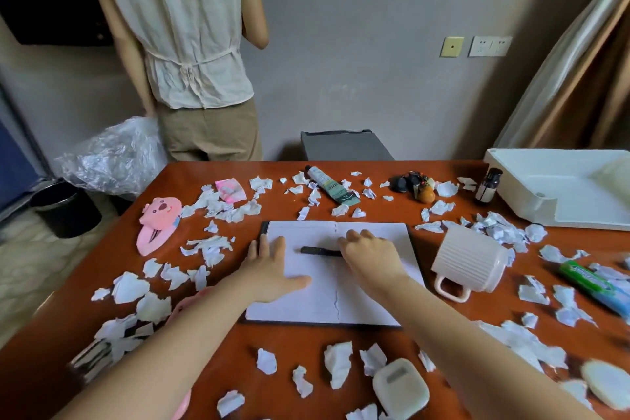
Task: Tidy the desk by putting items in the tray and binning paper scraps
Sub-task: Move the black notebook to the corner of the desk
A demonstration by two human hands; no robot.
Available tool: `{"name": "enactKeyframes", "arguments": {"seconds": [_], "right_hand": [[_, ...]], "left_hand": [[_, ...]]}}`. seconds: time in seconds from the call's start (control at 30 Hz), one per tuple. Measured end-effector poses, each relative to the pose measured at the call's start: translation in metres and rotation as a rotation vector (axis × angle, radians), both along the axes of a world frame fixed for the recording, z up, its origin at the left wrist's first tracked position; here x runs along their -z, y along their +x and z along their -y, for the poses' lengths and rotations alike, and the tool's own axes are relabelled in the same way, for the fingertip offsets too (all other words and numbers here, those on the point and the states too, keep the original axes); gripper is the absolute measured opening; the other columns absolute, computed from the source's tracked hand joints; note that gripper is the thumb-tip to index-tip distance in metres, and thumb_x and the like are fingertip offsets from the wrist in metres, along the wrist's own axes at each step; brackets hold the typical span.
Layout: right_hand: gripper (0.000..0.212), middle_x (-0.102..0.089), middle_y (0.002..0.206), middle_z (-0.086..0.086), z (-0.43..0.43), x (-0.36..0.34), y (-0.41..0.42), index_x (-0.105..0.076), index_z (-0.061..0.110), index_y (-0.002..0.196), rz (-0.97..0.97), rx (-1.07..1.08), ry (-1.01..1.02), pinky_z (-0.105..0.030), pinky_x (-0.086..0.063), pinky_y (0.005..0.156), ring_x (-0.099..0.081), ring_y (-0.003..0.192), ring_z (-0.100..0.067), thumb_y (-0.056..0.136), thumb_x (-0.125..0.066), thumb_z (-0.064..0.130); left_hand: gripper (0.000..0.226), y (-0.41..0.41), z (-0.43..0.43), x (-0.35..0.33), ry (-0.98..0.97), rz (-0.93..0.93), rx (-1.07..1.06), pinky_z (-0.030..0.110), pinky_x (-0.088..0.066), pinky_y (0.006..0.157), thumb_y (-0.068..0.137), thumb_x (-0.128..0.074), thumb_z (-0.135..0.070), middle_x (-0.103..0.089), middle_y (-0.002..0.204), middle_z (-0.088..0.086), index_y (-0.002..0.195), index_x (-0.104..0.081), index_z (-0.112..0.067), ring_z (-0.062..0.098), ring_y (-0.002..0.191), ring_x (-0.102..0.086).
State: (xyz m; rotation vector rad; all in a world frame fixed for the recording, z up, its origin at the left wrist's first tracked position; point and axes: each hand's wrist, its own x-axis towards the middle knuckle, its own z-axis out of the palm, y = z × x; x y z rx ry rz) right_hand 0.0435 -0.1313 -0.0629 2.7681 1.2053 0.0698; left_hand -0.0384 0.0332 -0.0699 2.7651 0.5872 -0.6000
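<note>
Lying crosswise on the open notebook (306, 303), the black pen (318, 251) has its long axis running left to right, with its free end pointing left over the left page. Its right end is hidden under the right hand (371, 257), whose fingers bend down over it; whether they pinch it cannot be told. The left hand (269, 269) rests flat, fingers spread, at the notebook's left edge. Paper scraps (337, 363) ring the notebook on the counter (289, 337), and a tipped white mug (467, 259) lies just beside its right edge. The white tray (531, 160) sits at the far right corner, well apart from the pen.
</note>
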Motion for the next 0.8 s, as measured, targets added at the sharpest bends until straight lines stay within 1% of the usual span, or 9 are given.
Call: {"name": "enactKeyframes", "arguments": {"seconds": [0.17,0.23,0.33,0.43,0.53,0.6,0.67,0.73,0.8], "right_hand": [[0.039,-0.053,0.121,-0.012,-0.003,-0.003,-0.009,-0.05,0.007,0.124,-0.021,0.064,0.055,-0.034,-0.039,0.07,-0.05,0.114,-0.031,0.087,-0.048,-0.007],[0.034,-0.055,0.117,-0.011,-0.001,-0.004,-0.011,-0.053,0.008,0.119,-0.031,0.094,0.108,-0.034,-0.038,0.068,-0.053,0.109,-0.031,0.088,-0.046,-0.006],[0.024,-0.059,0.109,-0.014,0.001,-0.01,-0.009,-0.058,0.007,0.107,-0.072,0.18,0.248,-0.035,-0.044,0.064,-0.059,0.094,-0.031,0.089,-0.046,-0.003],[0.027,-0.063,0.105,-0.014,0.004,-0.013,-0.006,-0.059,0.007,0.107,-0.106,0.252,0.322,-0.033,-0.044,0.061,-0.061,0.088,-0.03,0.086,-0.048,-0.006],[0.034,-0.064,0.105,-0.014,0.008,-0.009,-0.005,-0.056,0.006,0.113,-0.121,0.298,0.333,-0.034,-0.052,0.066,-0.063,0.09,-0.029,0.083,-0.05,-0.01],[0.034,-0.063,0.105,-0.014,0.008,-0.003,-0.008,-0.058,0.006,0.112,-0.128,0.289,0.306,-0.034,-0.052,0.071,-0.062,0.093,-0.029,0.084,-0.05,-0.011],[0.032,-0.062,0.101,-0.014,0.003,0.003,-0.012,-0.061,0.007,0.11,-0.141,0.272,0.298,-0.035,-0.053,0.071,-0.062,0.092,-0.03,0.085,-0.05,-0.01],[0.028,-0.056,0.086,-0.013,-0.004,0.005,-0.015,-0.064,0.005,0.105,-0.158,0.277,0.307,-0.034,-0.051,0.062,-0.06,0.081,-0.031,0.083,-0.053,-0.008],[0.026,-0.051,0.078,-0.009,-0.012,0.007,-0.017,-0.066,0.004,0.1,-0.192,0.291,0.325,-0.028,-0.042,0.05,-0.053,0.071,-0.029,0.079,-0.056,-0.009]], "left_hand": [[0.098,0.002,0.003,-0.007,-0.046,-0.071,-0.025,0.049,-0.006,0.117,0.086,-0.037,-0.069,0.029,0.155,0.01,0.148,0.022,-0.021,0.029,0.144,0.024],[0.098,-0.001,0.003,-0.005,-0.052,-0.064,-0.03,0.05,-0.005,0.117,0.086,-0.036,-0.07,0.029,0.155,0.009,0.148,0.021,-0.022,0.029,0.144,0.024],[0.097,-0.003,0.003,-0.003,-0.065,-0.038,-0.049,0.051,-0.005,0.116,0.085,-0.037,-0.071,0.028,0.155,0.006,0.148,0.02,-0.023,0.03,0.144,0.023],[0.097,-0.003,0.004,-0.001,-0.062,-0.017,-0.055,0.052,-0.005,0.116,0.086,-0.038,-0.07,0.027,0.156,0.006,0.149,0.019,-0.024,0.031,0.144,0.022],[0.099,-0.002,0.004,-0.001,-0.055,-0.01,-0.053,0.052,-0.005,0.116,0.084,-0.037,-0.073,0.027,0.156,0.006,0.148,0.02,-0.023,0.032,0.144,0.022],[0.099,-0.004,0.004,-0.002,-0.041,-0.011,-0.051,0.052,-0.006,0.116,0.084,-0.036,-0.072,0.026,0.156,0.007,0.148,0.02,-0.023,0.033,0.144,0.021],[0.098,-0.004,0.004,-0.002,-0.045,-0.01,-0.048,0.052,-0.006,0.116,0.085,-0.036,-0.071,0.026,0.156,0.007,0.148,0.02,-0.022,0.033,0.144,0.021],[0.099,-0.003,0.004,0.0,-0.06,-0.002,-0.05,0.052,-0.005,0.116,0.085,-0.036,-0.072,0.026,0.156,0.007,0.148,0.021,-0.022,0.033,0.144,0.021],[0.101,-0.004,0.003,0.002,-0.062,0.014,-0.055,0.052,-0.004,0.116,0.083,-0.037,-0.073,0.026,0.156,0.008,0.148,0.021,-0.022,0.033,0.144,0.021]]}}
